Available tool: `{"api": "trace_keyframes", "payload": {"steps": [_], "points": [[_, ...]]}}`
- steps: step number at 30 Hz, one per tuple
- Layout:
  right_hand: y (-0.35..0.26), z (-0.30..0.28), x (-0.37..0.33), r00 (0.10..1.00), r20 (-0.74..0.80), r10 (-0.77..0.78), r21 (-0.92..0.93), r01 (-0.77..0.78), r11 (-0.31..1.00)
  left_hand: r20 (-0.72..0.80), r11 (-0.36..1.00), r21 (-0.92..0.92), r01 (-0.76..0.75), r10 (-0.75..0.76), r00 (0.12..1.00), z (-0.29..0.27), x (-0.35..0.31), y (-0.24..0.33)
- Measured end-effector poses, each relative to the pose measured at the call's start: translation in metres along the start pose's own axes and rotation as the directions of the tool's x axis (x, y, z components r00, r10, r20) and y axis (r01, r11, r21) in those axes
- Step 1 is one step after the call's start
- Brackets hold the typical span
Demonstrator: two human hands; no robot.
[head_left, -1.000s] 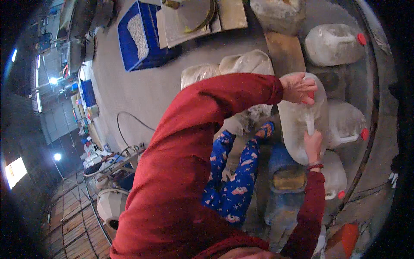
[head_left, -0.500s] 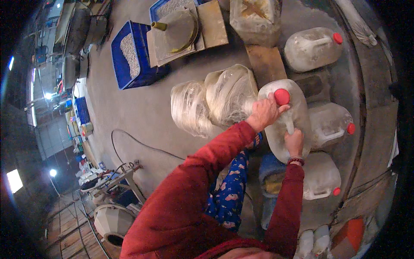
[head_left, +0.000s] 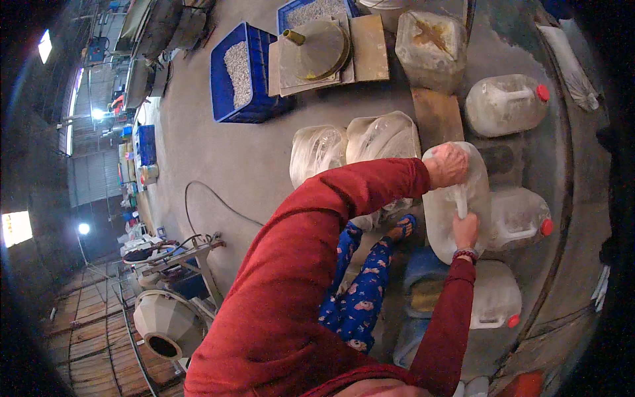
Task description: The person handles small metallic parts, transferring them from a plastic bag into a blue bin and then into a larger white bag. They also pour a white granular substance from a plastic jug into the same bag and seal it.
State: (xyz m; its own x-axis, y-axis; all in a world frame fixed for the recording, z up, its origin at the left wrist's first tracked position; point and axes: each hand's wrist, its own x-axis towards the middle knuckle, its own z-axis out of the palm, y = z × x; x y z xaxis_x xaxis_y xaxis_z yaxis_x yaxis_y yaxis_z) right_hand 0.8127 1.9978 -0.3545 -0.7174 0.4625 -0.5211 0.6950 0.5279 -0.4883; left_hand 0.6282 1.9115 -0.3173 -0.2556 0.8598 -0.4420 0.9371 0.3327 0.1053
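A large translucent white jerrycan [head_left: 440,228] stands before me. My left hand [head_left: 448,165] is closed over its top, where the red cap was visible a moment ago; the cap is now hidden under the fingers. Lower down, my right hand [head_left: 465,231], with a beaded bracelet at the wrist, is wrapped round the jerrycan's moulded handle [head_left: 460,198]. Just left of it sit two bulky bundles in clear plastic wrap [head_left: 380,135], partly behind my left sleeve.
More jerrycans with red caps [head_left: 506,106] [head_left: 519,218] [head_left: 496,294] stand at the right. Blue containers [head_left: 423,264] are beside my right forearm. Blue crates [head_left: 261,73] of white pellets and a funnel [head_left: 317,49] on boards lie farther off. A cable [head_left: 218,202] crosses the floor.
My left hand has gone from fingers beside the red cap to closing over it. The right hand keeps its hold on the handle. The view has shifted, moving the scene rightward.
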Motion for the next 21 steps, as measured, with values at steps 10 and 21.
{"api": "trace_keyframes", "payload": {"steps": [10, 21], "points": [[0.005, 0.005, -0.001, 0.998, 0.020, 0.058, -0.107, -0.055, 0.993, 0.069, 0.985, -0.169, -0.020, 0.033, 0.997, 0.015, 0.024, -0.001], [0.001, 0.007, -0.004, 0.981, -0.034, 0.192, -0.037, -0.194, 0.980, -0.423, 0.962, -0.086, -0.259, 0.200, 0.884, 0.021, 0.004, -0.018]]}}
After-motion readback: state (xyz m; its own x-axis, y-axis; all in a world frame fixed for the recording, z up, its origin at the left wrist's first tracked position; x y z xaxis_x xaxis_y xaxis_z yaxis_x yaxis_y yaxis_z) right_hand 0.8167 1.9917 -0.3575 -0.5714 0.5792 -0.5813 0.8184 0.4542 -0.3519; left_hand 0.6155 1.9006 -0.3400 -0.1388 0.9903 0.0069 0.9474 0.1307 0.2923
